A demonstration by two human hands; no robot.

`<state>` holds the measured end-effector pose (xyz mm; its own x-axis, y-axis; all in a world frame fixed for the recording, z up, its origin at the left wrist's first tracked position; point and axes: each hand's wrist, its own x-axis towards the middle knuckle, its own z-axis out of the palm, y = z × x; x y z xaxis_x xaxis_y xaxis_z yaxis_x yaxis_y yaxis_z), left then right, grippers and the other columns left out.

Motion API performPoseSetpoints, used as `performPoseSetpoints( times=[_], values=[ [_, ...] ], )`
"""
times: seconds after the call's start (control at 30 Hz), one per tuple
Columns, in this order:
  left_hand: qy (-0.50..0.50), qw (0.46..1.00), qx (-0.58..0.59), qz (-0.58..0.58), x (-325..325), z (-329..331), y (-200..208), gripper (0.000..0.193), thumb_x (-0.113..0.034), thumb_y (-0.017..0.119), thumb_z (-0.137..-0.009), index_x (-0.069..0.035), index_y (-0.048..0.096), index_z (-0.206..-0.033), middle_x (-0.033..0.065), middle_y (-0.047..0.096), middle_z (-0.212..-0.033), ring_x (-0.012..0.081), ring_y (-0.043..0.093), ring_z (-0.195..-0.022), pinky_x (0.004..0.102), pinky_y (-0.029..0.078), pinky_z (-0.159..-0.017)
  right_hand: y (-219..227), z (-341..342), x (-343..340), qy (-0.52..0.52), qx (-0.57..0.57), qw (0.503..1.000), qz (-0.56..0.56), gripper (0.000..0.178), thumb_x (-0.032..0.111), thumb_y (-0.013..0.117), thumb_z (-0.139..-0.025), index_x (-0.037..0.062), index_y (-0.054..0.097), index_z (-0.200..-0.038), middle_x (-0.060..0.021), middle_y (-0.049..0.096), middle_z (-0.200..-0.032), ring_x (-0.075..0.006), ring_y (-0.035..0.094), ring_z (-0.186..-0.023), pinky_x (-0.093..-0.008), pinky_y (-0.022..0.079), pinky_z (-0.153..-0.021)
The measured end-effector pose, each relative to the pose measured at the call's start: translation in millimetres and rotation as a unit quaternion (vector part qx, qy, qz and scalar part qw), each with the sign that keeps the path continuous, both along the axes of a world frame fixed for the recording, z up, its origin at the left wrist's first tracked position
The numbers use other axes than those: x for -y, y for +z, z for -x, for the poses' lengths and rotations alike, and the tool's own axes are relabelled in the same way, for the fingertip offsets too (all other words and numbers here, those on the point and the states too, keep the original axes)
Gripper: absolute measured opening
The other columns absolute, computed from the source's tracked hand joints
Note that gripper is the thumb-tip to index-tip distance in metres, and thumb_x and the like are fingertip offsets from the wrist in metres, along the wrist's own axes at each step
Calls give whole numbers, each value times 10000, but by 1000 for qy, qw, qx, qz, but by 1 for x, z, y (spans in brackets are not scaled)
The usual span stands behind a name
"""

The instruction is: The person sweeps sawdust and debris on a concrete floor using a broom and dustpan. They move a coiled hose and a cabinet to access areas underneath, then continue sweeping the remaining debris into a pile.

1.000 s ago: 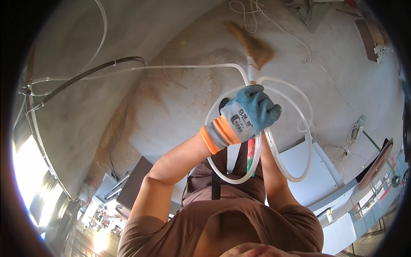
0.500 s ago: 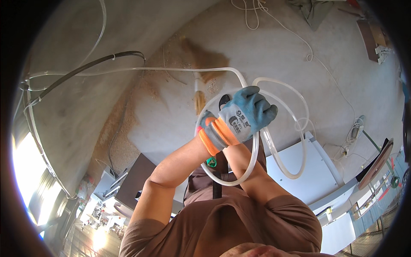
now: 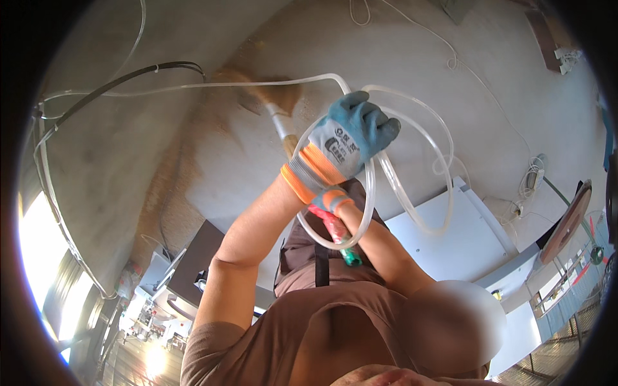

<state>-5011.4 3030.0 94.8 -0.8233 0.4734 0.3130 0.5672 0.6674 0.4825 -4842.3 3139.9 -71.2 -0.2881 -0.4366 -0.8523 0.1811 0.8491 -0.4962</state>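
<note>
Brown cloth, the person's shirt point(image 3: 283, 321), comes nearest, with two bare forearms point(image 3: 248, 222) reaching out past it. Beyond, the left hand point(image 3: 351, 135), in a blue-and-grey glove with an orange-striped cuff, is curled around a clear hose point(image 3: 371, 193); loops of it hang below and to the right of the fist. Close behind the left cuff is the right hand point(image 3: 332, 199), gloved too and mostly covered; whether the two touch, or how its fingers close, I cannot tell. It is at the handle of a broom point(image 3: 279, 122), whose red and green end slants toward the trousers point(image 3: 299, 244), while the blurred bristles are farther off, near the floor's edge along the wall point(image 3: 154, 128). Right of the forearms is a pale cabinet point(image 3: 457, 238). Farther out, a power strip point(image 3: 537, 179) lies toward the right edge of the floor point(image 3: 386, 51), and a thin white cord point(image 3: 486, 83) trails across it. One length of hose runs left to the wall, where a black cable point(image 3: 129, 93) arches.
</note>
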Motion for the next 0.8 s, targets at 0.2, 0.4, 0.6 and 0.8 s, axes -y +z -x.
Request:
performPoseSetpoints(
  times=[0.2,0.4,0.6,0.8],
  values=[
    [9,998,-54,43,-29,-5,10,551,-109,732,-588,-98,703,-1138,48,677,-968,247,674,-939,456,508,-1028,-6,-40,-180,-346,78,935,-30,731,122,779,-793,54,472,-1454,-118,688,-959,-219,701,-808,-342,579,-682],
    [0,997,-12,79,-61,-15,10,482,-112,715,-631,-147,705,-1111,22,678,-917,229,682,-923,452,513,-1042,-27,-45,-286,-477,66,871,-95,643,148,768,-800,55,499,-1377,-126,691,-941,-231,696,-797,-356,569,-678],
    [11,998,-6,67,-64,-24,1,172,-155,697,-706,-169,620,-860,-16,628,-740,178,668,-770,330,501,-830,-104,-11,-202,-434,45,898,-56,556,174,757,-807,56,526,-1300,-134,693,-922,-243,692,-787,-369,559,-674],
    [18,994,-6,104,-47,-26,6,227,-128,729,-700,-161,632,-902,-12,638,-759,189,670,-774,332,493,-880,-109,-20,-41,-285,22,957,-36,474,200,745,-814,57,553,-1223,-142,696,-904,-255,687,-777,-383,548,-671]
  ],
)
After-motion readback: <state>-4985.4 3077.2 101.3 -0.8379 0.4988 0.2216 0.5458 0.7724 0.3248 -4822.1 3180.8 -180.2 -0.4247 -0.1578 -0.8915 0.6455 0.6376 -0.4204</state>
